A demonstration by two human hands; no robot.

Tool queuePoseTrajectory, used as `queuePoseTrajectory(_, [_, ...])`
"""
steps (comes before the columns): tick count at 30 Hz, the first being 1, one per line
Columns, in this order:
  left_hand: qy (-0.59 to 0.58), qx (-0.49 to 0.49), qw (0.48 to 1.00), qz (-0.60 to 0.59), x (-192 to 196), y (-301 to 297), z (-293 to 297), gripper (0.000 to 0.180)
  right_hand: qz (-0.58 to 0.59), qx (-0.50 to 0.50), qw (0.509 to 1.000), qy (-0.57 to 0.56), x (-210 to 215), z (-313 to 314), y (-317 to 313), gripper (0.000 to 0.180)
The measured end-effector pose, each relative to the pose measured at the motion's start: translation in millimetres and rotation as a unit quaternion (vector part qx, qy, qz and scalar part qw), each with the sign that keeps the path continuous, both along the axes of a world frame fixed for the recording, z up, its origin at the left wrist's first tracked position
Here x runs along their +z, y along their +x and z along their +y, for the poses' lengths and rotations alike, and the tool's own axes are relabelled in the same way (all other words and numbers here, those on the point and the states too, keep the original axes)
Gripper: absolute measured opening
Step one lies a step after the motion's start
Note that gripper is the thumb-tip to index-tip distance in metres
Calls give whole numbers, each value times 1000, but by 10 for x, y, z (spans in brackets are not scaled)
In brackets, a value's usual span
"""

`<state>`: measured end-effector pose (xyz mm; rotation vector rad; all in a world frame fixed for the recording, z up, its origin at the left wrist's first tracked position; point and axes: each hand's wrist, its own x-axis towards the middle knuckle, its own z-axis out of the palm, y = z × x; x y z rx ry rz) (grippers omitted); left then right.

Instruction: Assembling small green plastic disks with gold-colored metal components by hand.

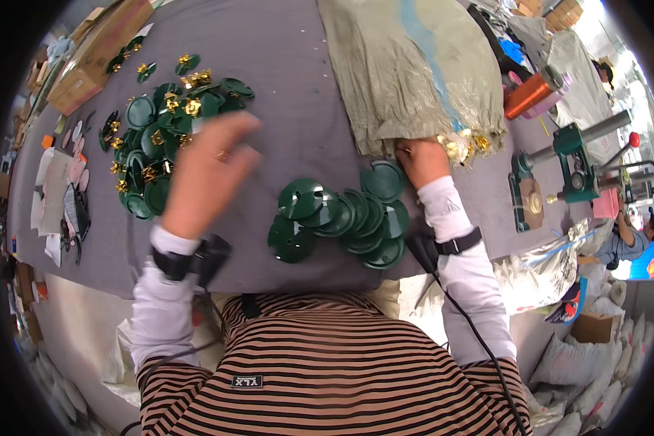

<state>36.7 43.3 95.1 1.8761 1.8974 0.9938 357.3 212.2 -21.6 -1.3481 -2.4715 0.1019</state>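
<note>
My left hand (pixel 214 171) is blurred, its fingers apart and seemingly empty, over the near right side of a heap of green discs with gold ornaments (pixel 152 149) on the left of the bench (pixel 287 138). My right hand (pixel 423 161) has its fingers curled at the near edge of a woven sack (pixel 385 73); the fingertips are partly hidden, so I cannot tell whether they grip anything. Just right of that hand, gold pieces (pixel 463 147) show at the sack's mouth. Between my hands and nearer to me, plain green discs (pixel 338 214) lie overlapping, several with a notch. Farther right stand a green lever press (pixel 578 167) with a red knob and, beyond it, a tilted orange bottle (pixel 532 94). A cardboard box (pixel 87 73) sits at the far left.
</note>
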Motion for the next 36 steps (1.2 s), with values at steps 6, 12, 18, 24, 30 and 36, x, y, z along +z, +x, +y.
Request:
queuePoseTrajectory(6, [-116, -258, 953, 110, -544, 298, 150, 64, 251, -28, 967, -46, 443, -461, 168, 13])
queuePoseTrajectory(12, [-175, -142, 974, -33, -352, 276, 355, 47, 497, -6, 838, -226, 592, -914, 113, 36])
queuePoseTrajectory(18, [-159, -86, 891, -416, -391, 612, 177, 30, 469, 91, 870, -120, 678, -1279, -360, 32])
queuePoseTrajectory(24, [-158, -64, 809, -562, -389, 921, 81, 24, 427, 98, 898, -47, 658, -1357, -436, 31])
queuePoseTrajectory(30, [-101, -82, 850, -511, -495, 1087, -11, 19, 372, 127, 919, 33, 671, -1326, -461, 29])
queuePoseTrajectory(36, [22, -72, 970, -233, -462, 1227, -201, 30, 463, 53, 881, -82, 645, -1427, -461, 26])
